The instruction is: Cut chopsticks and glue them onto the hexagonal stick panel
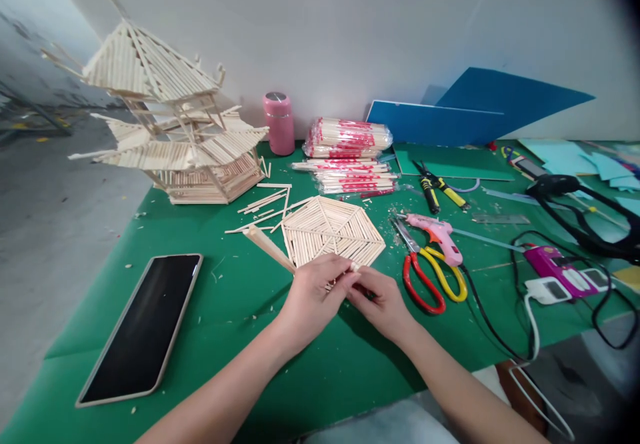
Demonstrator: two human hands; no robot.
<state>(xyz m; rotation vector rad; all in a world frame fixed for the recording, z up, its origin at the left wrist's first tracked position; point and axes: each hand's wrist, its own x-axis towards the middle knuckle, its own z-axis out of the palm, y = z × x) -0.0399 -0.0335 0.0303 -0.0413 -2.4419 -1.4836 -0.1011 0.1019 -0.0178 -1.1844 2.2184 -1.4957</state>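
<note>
your left hand (317, 292) and right hand (383, 299) are nearly closed, fingertips pinched together around small wooden pieces (330, 287). they meet at the near edge of the hexagonal stick panel (334, 232) on the green table (225, 377).

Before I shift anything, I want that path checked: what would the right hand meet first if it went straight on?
The right hand points forward and leftward, so first the left hand's fingers, right at its fingertips. Whether they touch, and how high both are above the stick panel, is unclear.
</note>
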